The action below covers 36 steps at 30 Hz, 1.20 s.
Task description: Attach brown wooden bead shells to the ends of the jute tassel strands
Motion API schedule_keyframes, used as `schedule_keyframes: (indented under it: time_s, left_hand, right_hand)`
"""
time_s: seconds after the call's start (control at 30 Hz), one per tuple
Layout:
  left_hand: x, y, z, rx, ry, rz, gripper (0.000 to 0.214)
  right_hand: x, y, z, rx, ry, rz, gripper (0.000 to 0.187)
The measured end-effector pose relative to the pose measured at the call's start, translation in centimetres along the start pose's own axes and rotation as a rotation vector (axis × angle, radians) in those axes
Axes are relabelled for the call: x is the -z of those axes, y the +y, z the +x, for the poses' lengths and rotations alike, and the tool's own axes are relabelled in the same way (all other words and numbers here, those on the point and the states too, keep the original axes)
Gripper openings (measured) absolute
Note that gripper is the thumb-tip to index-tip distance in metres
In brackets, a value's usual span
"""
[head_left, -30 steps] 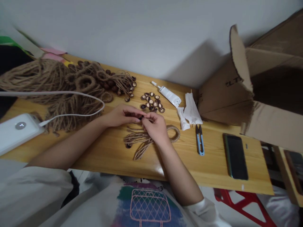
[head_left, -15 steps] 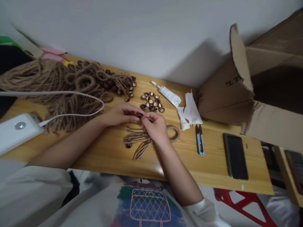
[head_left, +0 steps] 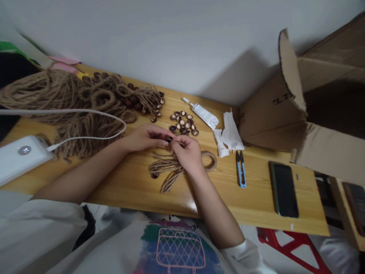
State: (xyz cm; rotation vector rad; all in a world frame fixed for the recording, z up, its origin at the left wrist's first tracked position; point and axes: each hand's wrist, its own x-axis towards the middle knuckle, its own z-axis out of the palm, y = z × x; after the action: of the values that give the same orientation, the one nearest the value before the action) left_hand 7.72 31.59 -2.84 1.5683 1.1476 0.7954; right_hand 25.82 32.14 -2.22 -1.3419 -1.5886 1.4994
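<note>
My left hand (head_left: 146,137) pinches a small dark brown nut shell (head_left: 169,139) between thumb and fingertips. Close against it, my right hand (head_left: 187,152) has thumb and forefinger pressed together on what looks like a jute cord end, mostly covered by the fingers. Under my right hand lies a jute tassel, its loose cords (head_left: 164,166) fanning to the left and its wrapped loop (head_left: 211,161) showing on the right. A dark shell (head_left: 154,175) sits at the cord ends. Just beyond my hands is a group of shell halves (head_left: 182,123) with pale insides.
A heap of jute cords (head_left: 42,91) covers the back left, beside a white power bank (head_left: 24,160) and cable. Rightward lie a glue tube (head_left: 203,114), white tissue (head_left: 231,133), blue thread snips (head_left: 241,171) and a phone (head_left: 283,189). A cardboard box (head_left: 265,110) stands behind.
Hardly anything differs. Both hands stay together at the same spot, with the shell still between the fingertips; the view shifts very slightly.
</note>
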Motion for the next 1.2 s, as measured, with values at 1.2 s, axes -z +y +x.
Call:
schedule_keyframes:
  time_s: [1.2]
  left_hand:
    - [-0.09, -0.39, -0.05, -0.014, -0.017, -0.009, 0.034]
  right_hand:
    - [-0.16, 0.39, 0.10, 0.029, 0.013, -0.016, 0.022]
